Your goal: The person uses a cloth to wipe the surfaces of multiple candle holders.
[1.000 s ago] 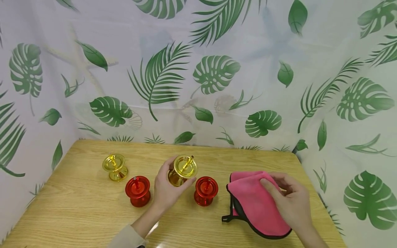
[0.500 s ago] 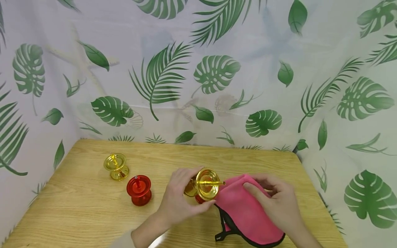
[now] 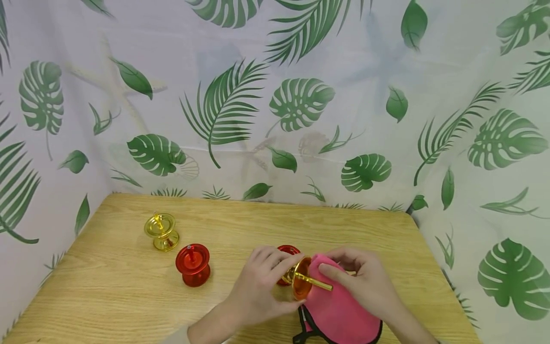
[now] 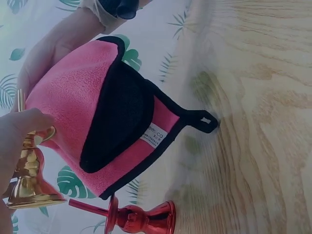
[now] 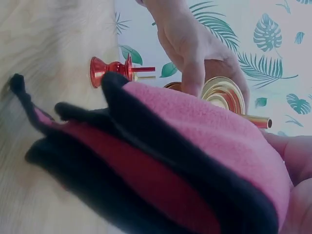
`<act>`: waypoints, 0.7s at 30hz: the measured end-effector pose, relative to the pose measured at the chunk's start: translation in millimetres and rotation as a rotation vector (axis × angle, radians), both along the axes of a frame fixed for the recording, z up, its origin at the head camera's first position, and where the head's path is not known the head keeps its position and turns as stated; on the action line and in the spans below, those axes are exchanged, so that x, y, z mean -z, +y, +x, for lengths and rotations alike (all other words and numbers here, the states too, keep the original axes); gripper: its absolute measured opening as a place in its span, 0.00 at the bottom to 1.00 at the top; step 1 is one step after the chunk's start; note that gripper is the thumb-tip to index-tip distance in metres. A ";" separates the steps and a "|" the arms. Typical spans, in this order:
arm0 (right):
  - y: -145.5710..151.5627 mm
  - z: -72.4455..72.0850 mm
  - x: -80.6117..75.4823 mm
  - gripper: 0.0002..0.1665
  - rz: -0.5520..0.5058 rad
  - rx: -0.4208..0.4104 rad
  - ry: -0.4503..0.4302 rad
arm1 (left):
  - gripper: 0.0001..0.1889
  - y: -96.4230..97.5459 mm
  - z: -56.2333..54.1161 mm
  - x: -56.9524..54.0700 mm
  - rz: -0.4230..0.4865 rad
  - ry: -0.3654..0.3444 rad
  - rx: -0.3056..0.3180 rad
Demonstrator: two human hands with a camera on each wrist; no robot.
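Observation:
My left hand (image 3: 259, 286) grips a shiny gold candle holder (image 3: 302, 279) round its waist. It is tipped sideways, so its dish and central tube face right towards the cloth. A pink cloth (image 3: 343, 310) with black edging and a hanging loop is pinched by my right hand (image 3: 365, 282). The cloth is folded over and droops below the fingers. Its upper edge meets the holder's dish in the head view. Behind the left hand a red candle holder (image 3: 289, 249) stands upright, partly hidden. The left wrist view shows the gold base (image 4: 30, 195) and a white label on the cloth (image 4: 92, 92).
To the left, another red candle holder (image 3: 193, 265) and a gold one (image 3: 162, 231) stand upright on the wooden table (image 3: 107, 286). A leaf-patterned sheet (image 3: 240, 119) hangs behind the table and on both sides.
My left hand has moved right and nearer me, tipping the gold candle holder over sideways. My right hand has brought the pink cloth left, up to the holder.

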State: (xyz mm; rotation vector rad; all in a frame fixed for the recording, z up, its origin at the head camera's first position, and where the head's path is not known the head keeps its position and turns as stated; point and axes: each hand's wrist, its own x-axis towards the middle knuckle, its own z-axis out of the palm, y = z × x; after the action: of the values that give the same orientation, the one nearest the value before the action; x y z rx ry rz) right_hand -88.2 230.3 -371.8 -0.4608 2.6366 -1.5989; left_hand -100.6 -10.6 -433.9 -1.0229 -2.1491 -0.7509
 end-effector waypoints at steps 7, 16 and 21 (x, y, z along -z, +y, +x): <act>-9.2 7.2 4.0 0.06 0.018 0.046 0.033 | 0.42 5.0 1.6 -1.1 -0.055 0.121 -0.031; -21.5 23.7 11.3 0.17 0.152 -0.011 0.493 | 0.43 -0.3 4.2 -11.4 -0.120 0.042 -0.012; -20.2 20.3 19.8 0.08 0.260 -0.128 0.878 | 0.43 -4.9 3.7 -14.2 -0.131 -0.017 0.021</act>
State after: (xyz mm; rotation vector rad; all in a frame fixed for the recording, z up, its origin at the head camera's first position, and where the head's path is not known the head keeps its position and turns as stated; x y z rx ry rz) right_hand -67.9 210.2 -391.6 -1.5696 3.2055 -1.1361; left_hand -97.0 -15.5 -419.7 -1.1121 -2.2296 -0.6371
